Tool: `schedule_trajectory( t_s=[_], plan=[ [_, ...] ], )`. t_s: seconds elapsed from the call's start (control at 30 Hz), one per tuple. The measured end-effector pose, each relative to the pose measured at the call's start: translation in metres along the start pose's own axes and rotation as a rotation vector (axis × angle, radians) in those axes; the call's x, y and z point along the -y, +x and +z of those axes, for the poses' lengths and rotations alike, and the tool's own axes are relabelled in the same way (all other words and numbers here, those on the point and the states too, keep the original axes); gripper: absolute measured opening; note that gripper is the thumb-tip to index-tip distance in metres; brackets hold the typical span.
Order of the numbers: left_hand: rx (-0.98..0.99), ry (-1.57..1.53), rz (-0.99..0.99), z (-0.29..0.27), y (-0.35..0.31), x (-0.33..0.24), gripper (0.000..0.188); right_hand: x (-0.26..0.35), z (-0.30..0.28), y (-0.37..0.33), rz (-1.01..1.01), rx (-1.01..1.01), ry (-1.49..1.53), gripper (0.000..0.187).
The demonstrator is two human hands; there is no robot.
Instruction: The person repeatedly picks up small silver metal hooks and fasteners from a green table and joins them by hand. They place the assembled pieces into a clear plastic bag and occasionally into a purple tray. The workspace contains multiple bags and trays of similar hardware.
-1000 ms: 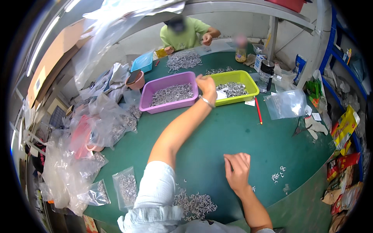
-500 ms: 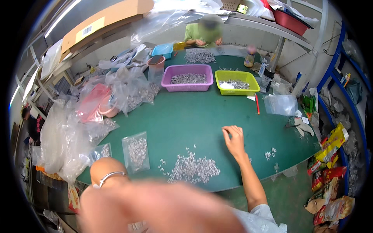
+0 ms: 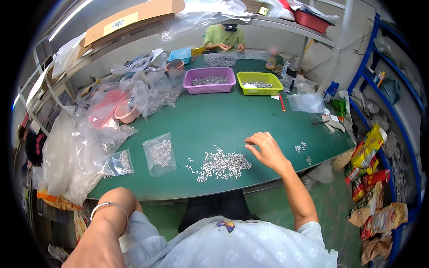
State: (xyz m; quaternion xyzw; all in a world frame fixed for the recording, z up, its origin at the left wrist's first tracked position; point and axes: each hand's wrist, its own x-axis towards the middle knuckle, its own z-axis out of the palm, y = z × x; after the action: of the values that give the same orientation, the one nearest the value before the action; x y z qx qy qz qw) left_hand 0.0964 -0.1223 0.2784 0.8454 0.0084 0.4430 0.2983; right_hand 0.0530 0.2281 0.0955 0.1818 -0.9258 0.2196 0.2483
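Note:
Over the green table (image 3: 201, 120), my right hand (image 3: 267, 150) hovers just right of a loose pile of small silvery curved metal pieces (image 3: 223, 164). Its fingers are loosely bent and apart, and nothing shows in them. My left arm is folded back toward me at the lower left, with a silver bangle (image 3: 107, 204) round it. Of my left hand (image 3: 96, 248) only the part near the wrist shows at the lower edge; its fingers are out of sight. A clear bag of similar pieces (image 3: 161, 154) lies left of the pile, with a smaller bag (image 3: 120, 163) beside it.
A purple basket (image 3: 209, 89) and a lime-green basket (image 3: 260, 91) hold more pieces at the back. Plastic bags (image 3: 67, 152) heap on the left. A red pen (image 3: 282, 103) and a small cluster of pieces (image 3: 300, 146) lie right. Another person (image 3: 223, 38) sits opposite.
My left hand, a large blur across the lower middle before, has dropped back to the lower left, uncovering my shirt and the table edge. My right hand stays beside the pile; the view has shifted.

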Motion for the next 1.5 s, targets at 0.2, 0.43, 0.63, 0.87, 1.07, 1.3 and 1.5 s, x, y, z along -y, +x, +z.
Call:
schedule_trajectory(
  t_s=[0.2, 0.43, 0.63, 0.87, 1.07, 1.3, 1.5],
  plan=[
    [-0.001, 0.021, 0.006, 0.009, 0.007, -0.009, 0.021, 0.122, -0.072, 0.024, -0.199, 0.002, 0.543, 0.014],
    [-0.170, -0.010, 0.039, 0.020, -0.015, -0.009, 0.021, 0.262, -0.098, 0.030, -0.183, 0.513, 1.614, 0.017],
    [-0.160, -0.172, 0.257, 0.006, -0.040, 0.017, 0.021, 0.235, -0.113, 0.004, -0.206, 0.404, 1.572, 0.018],
    [-0.220, -0.167, 0.414, 0.018, -0.069, 0.020, 0.022, 0.223, -0.093, 0.001, -0.119, 0.431, 1.476, 0.019],
    [-0.278, -0.087, 0.487, 0.032, -0.084, 0.010, 0.024, 0.240, -0.061, 0.007, -0.084, 0.494, 1.570, 0.020],
    [-0.354, -0.144, 0.413, 0.036, -0.090, 0.005, 0.027, 0.263, -0.029, 0.021, -0.095, 0.513, 1.724, 0.021],
    [-0.383, -0.140, 0.509, 0.042, -0.109, 0.006, 0.027, 0.244, -0.026, 0.022, -0.094, 0.462, 1.699, 0.022]
  ],
)
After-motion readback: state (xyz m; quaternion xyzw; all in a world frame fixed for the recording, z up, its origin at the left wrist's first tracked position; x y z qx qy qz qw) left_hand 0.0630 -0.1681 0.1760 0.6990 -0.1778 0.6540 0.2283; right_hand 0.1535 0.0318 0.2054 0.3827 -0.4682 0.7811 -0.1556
